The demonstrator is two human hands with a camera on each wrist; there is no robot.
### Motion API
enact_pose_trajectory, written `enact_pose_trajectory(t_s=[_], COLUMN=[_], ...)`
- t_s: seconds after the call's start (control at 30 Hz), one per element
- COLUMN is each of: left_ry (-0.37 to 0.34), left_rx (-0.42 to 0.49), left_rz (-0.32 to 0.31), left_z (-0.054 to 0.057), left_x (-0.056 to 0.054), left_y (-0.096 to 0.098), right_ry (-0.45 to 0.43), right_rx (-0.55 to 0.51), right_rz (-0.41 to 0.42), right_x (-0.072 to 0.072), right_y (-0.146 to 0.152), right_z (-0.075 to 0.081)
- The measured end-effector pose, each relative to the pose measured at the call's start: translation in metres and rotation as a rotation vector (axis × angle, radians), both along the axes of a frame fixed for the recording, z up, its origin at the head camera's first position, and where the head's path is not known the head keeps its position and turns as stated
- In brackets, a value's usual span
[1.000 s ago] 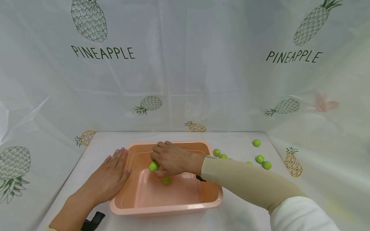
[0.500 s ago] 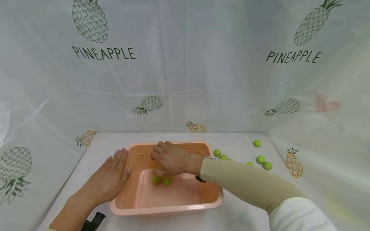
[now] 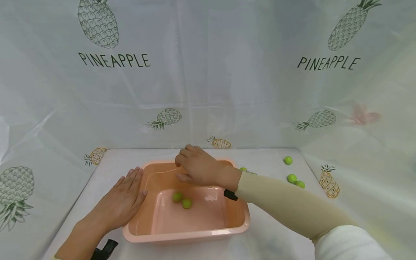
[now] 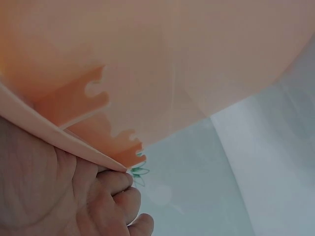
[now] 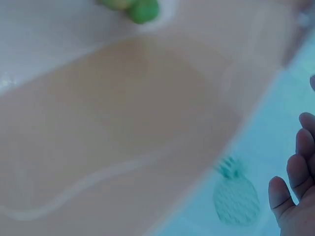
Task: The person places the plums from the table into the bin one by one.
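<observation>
- On the bench (image 3: 123, 159), the pink basin (image 3: 186, 237) was set lengthwise left to right.
- Its left side was touched by the flat left hand (image 3: 118, 202); the relaxed right hand (image 3: 201, 166) was held empty over the far rim.
- Two green balls (image 3: 186, 203) were contained; others (image 3: 291, 178), nearer the right hand, were scattered rightward outside, some partly hidden by its sleeve (image 3: 282, 202).

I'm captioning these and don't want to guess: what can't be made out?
Head view: part of the tub's right rim and of a green ball, hidden by the sleeve.
Head view: cuff markings, too small to read.
Right wrist view: green balls, blurred, cut by the top edge; right hand, cut by the right edge.
Left wrist view: left hand, cut by the bottom edge.
</observation>
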State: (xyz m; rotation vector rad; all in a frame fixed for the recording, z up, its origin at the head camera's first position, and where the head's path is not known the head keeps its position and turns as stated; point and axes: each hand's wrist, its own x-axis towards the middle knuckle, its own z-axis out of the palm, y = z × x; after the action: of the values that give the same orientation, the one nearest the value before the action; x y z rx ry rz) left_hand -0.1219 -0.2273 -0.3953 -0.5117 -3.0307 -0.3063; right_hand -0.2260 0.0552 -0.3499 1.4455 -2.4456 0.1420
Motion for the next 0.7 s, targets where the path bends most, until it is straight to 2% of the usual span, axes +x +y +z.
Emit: enact_pose_trajectory(t_s=[0.07, 0.17, 0.23, 0.33, 0.43, 0.5, 0.7], left_ry=[0.002, 0.0, -0.001, 0.001, 0.002, -0.001, -0.012], left_rx=[0.0, 0.004, 0.006, 0.004, 0.006, 0.01, 0.022], left_rz=[-0.002, -0.001, 0.0, -0.003, 0.0, 0.002, 0.004], left_z=[0.0, 0.0, 0.0, -0.001, -0.001, -0.002, -0.002], left_x=[0.0, 0.0, 0.0, 0.0, 0.0, 0.0, 0.001], left_y=[0.0, 0.001, 0.001, 0.002, 0.002, 0.002, 0.001], right_ry=[-0.007, 0.007, 0.018, 0.03, 0.054, 0.095, 0.211], right_rx=[-0.095, -0.241, -0.318, -0.385, -0.399, -0.392, -0.291], right_rz=[-0.013, -0.051, -0.085, -0.169, -0.293, -0.377, -0.557], right_x=[0.001, 0.0, -0.001, -0.002, -0.004, -0.005, 0.001], right_y=[0.012, 0.036, 0.057, 0.092, 0.128, 0.152, 0.213], right_z=[0.014, 0.026, 0.027, 0.019, 0.002, -0.014, -0.082])
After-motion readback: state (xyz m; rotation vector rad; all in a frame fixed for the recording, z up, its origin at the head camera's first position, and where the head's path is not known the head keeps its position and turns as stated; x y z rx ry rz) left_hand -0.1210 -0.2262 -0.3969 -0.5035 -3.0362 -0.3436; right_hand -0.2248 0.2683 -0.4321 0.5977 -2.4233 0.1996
